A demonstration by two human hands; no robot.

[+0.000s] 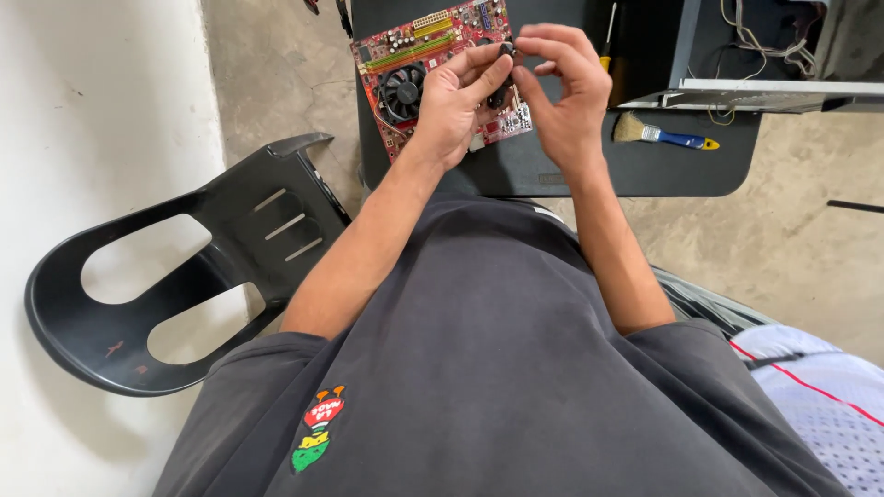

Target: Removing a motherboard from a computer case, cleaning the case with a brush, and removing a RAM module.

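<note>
Small black part (505,49), too small to identify, is pinched between the fingertips of the left hand (456,97) and the right hand (564,87), both closed on it above the red rectangular circuit board with a black round fan (405,69). That board lies on the dark flat bench (589,170), beside a yellow-handled screwdriver (607,41) and a blue-handled bristle brush (658,133). Black plastic chair (184,276) stands empty to the person's left.

Left hand (453,97), right hand (564,87) raised together, fingers (488,69) pinched.
</note>
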